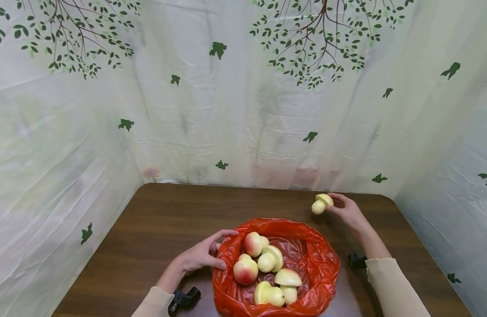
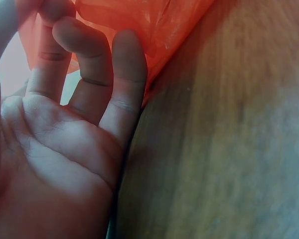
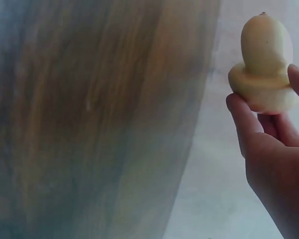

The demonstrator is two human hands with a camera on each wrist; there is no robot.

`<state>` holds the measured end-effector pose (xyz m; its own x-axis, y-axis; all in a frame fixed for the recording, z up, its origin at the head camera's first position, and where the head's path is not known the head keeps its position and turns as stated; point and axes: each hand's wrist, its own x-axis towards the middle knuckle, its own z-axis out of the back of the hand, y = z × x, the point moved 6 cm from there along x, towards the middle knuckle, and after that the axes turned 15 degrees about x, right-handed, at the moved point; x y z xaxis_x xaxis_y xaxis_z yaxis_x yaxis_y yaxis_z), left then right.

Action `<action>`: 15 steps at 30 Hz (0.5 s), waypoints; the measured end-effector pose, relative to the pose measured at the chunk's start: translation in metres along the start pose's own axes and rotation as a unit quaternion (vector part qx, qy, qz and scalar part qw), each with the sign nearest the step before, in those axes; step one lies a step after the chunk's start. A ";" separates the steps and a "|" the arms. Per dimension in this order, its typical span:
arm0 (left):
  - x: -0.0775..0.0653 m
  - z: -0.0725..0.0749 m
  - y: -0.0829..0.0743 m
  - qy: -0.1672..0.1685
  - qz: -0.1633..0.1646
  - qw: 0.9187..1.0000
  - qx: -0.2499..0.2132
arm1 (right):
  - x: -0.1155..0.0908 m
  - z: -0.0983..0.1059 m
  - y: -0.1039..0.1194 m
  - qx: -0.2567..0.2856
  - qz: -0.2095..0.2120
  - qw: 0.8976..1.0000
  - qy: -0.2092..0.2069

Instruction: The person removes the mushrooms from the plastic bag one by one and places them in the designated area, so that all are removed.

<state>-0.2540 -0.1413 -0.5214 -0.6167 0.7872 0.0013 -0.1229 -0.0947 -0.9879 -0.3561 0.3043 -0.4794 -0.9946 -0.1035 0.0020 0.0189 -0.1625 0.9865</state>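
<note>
A red plastic bag stands with its mouth wide on the brown table, holding several mushroom-shaped pieces with pale stems and yellowish or pink-red caps. At the bag's left rim, my left hand grips the plastic with bent fingers. In the left wrist view the fingertips meet the red plastic, and part of their contact is hidden. Toward the table's back right, my right hand pinches one pale yellow mushroom-shaped piece between thumb and fingers. The right wrist view shows this piece stem upward, with its cap by the fingers.
A wooden table spans the space, its back edge close to a pale curtain printed with leaves and branches. Similar sheets hang at both sides. Black wrist devices sit on both wrists.
</note>
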 end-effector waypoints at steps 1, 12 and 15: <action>0.000 0.000 0.000 -0.001 0.000 1.000 0.001 | 0.002 0.001 -0.002 -0.005 -0.005 1.000 0.001; 0.000 0.001 0.001 -0.006 0.009 1.000 0.005 | 0.014 0.002 -0.013 -0.031 -0.040 0.999 0.008; -0.001 0.001 0.001 -0.005 0.008 1.000 0.004 | 0.015 0.003 -0.014 -0.035 -0.045 0.998 0.008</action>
<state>-0.2541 -0.1423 -0.5220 -0.6257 0.7800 -0.0127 -0.1189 -0.1114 -0.9866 -0.3717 0.3077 -0.4928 -0.9908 -0.1013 -0.0900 -0.0636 -0.2392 0.9689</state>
